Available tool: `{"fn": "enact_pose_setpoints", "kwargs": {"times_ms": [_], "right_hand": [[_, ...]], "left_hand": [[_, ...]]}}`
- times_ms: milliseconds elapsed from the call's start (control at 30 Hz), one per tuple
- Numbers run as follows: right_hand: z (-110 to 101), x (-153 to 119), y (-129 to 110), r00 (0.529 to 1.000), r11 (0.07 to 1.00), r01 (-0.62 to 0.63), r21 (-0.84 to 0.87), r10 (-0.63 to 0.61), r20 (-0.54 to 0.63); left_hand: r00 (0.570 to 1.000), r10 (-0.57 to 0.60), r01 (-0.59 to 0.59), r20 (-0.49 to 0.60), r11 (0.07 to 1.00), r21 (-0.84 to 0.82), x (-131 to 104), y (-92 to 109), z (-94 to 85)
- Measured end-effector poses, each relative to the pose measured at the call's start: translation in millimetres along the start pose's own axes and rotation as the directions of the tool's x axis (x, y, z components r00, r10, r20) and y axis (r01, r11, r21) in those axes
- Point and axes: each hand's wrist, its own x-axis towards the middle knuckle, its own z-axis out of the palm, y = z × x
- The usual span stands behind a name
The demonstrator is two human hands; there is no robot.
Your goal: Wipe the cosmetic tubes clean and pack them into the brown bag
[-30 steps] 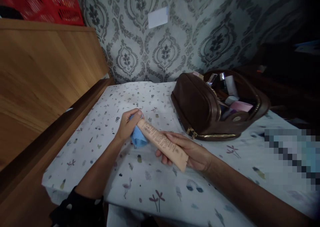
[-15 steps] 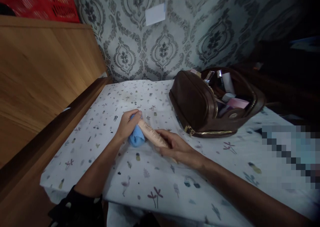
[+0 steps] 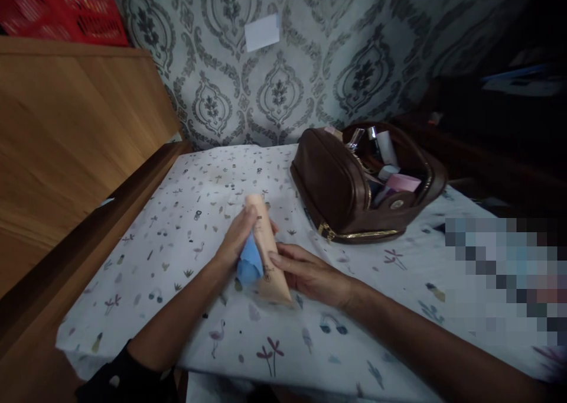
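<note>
While the left grip [image 3: 235, 236] pinches it near its far end, a peach tube [image 3: 264, 237] lies slanted between two hands.

The tube is held just above or against the cloth-covered table [image 3: 146, 261], its flat, wide end toward the person; whether it touches the cloth cannot be told. The left grip is closed round it, thumb in front and fingertips showing past the far side, with a blue cloth [image 3: 249, 262] bunched between palm and tube. The right grip [image 3: 316, 278] is pressed lightly on the lower part, thumb over the front. Holding it at both ends probably stops so long and soft a thing from swinging or bending.

Beyond the right grip, a brown bag [image 3: 330, 172] stands unzipped, perhaps so its contents can be reached, among them a pink item [image 3: 404, 183]. Its bulk would crowd the right grip's reach toward the patterned wall [image 3: 279, 116]. On the left, a wooden panel [image 3: 75, 107] bounds the table, with a red basket [image 3: 66, 7] on top.
</note>
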Motion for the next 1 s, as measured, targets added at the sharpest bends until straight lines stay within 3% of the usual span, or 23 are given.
{"fn": "enact_pose_setpoints", "kwargs": {"times_ms": [100, 167, 267, 367, 467, 567, 733, 800, 867, 933, 1000], "right_hand": [[-3, 2, 0, 0.998, 0.988, 0.031, -0.153, -0.039, -0.053], [-5, 3, -1, 0.995, 0.965, 0.004, -0.263, -0.031, -0.098], [-8, 6, -3, 0.986, 0.928, -0.043, -0.369, -0.02, -0.166], [-12, 6, -10, 0.956, 0.899, 0.042, -0.436, -0.162, -0.243], [-12, 4, -17, 0.869, 0.866, 0.25, -0.434, -0.398, -0.293], [-9, 0, -21, 0.81, 0.805, 0.395, -0.442, -0.532, -0.246], [-9, -1, -16, 0.862, 0.804, 0.364, -0.47, -0.482, -0.157], [-12, 1, -13, 0.875, 0.829, 0.339, -0.445, -0.452, -0.175], [-15, 3, -11, 0.88, 0.85, 0.311, -0.425, -0.427, -0.209], [-16, 4, -10, 0.882, 0.864, 0.293, -0.41, -0.41, -0.233], [-17, 4, -10, 0.884, 0.869, 0.297, -0.396, -0.407, -0.229]], "left_hand": [[0.984, -0.068, 0.07, 0.162, 0.998, -0.005, -1, -3, 1.7], [0.981, -0.068, 0.068, 0.181, 0.998, 0.011, 0, -2, -1.0], [0.986, -0.011, -0.007, 0.169, 0.994, 0.106, 1, 7, -8.5], [0.974, 0.078, -0.147, 0.214, 0.934, 0.327, 0, 23, -16.3], [0.948, 0.103, -0.26, 0.302, 0.8, 0.541, -4, 38, -19.4], [0.934, 0.035, -0.3, 0.357, 0.621, 0.724, -10, 48, -18.2], [0.94, 0.008, -0.334, 0.342, 0.239, 0.912, -9, 48, -21.4], [0.952, 0.066, -0.304, 0.298, 0.126, 0.944, -6, 43, -24.8], [0.959, 0.174, -0.239, 0.224, 0.074, 0.968, -5, 38, -26.6], [0.929, 0.335, -0.201, 0.157, 0.101, 0.974, -5, 33, -24.7], [0.854, 0.505, -0.251, 0.123, 0.194, 0.948, -9, 28, -18.8]]}}
